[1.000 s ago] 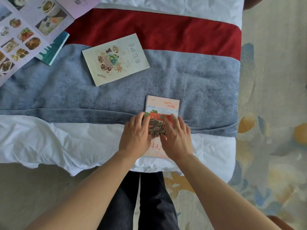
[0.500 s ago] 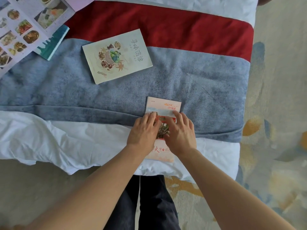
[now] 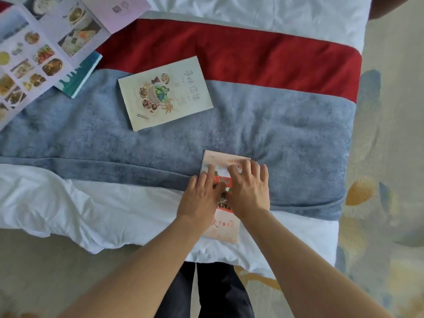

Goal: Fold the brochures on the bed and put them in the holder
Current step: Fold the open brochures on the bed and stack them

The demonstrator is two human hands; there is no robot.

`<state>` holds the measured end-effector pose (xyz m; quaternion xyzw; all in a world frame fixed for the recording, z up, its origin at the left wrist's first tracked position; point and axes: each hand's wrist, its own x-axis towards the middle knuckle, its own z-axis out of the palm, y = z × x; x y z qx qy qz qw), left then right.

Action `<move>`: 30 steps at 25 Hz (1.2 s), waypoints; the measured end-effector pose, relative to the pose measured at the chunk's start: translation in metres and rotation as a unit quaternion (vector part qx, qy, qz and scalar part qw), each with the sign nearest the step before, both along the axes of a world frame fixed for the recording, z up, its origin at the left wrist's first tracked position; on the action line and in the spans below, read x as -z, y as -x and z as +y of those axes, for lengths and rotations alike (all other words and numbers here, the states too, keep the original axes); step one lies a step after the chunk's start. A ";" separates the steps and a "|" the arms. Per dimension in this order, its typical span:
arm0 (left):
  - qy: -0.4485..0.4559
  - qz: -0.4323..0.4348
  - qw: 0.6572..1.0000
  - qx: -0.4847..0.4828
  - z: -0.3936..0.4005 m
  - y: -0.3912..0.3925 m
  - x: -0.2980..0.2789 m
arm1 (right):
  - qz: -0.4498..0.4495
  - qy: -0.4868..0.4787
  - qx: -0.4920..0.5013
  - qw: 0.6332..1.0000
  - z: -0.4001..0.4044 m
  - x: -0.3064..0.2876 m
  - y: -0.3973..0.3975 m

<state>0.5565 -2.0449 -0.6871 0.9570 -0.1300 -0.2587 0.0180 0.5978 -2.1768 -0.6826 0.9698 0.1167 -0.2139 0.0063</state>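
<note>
A folded pink and red brochure (image 3: 223, 230) lies at the bed's near edge, half on the blue runner, half on the white sheet. My left hand (image 3: 202, 198) and my right hand (image 3: 249, 189) both press flat on top of it, fingers spread, side by side. A folded pale green brochure with food pictures (image 3: 164, 92) lies on the runner farther back and to the left. An unfolded brochure with many dish photos (image 3: 34, 56) is spread at the far left corner, over a teal brochure (image 3: 79, 76). No holder is in view.
The bed carries a blue runner (image 3: 286, 134), a red band (image 3: 229, 53) and a white sheet (image 3: 91, 210). A patterned carpet (image 3: 387, 180) runs along the right side. My dark trousers (image 3: 218, 292) show below the bed edge.
Both hands have slid forward along the pink brochure, toward its far end, still pressing it flat. The view has shifted a little.
</note>
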 end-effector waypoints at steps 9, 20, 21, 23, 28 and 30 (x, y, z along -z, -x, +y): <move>0.100 -0.059 0.989 -0.087 0.046 -0.053 -0.023 | -0.027 -0.088 0.017 0.996 0.032 -0.023 -0.038; 0.119 -0.071 0.976 -0.166 0.188 -0.114 -0.024 | 0.085 -0.200 0.249 0.944 0.166 -0.028 -0.109; 0.126 -0.073 0.976 -0.165 0.201 -0.122 -0.021 | 0.095 -0.217 0.307 0.922 0.181 -0.026 -0.115; 0.137 -0.083 0.973 -0.166 0.220 -0.140 -0.017 | 0.097 -0.268 0.458 0.842 0.202 -0.022 -0.126; 0.132 -0.119 0.961 -0.212 0.258 -0.186 -0.010 | 0.039 -0.302 0.686 0.660 0.226 -0.011 -0.149; 0.096 -0.156 0.955 -0.234 0.282 -0.200 -0.008 | 0.020 -0.317 0.707 0.631 0.229 -0.006 -0.155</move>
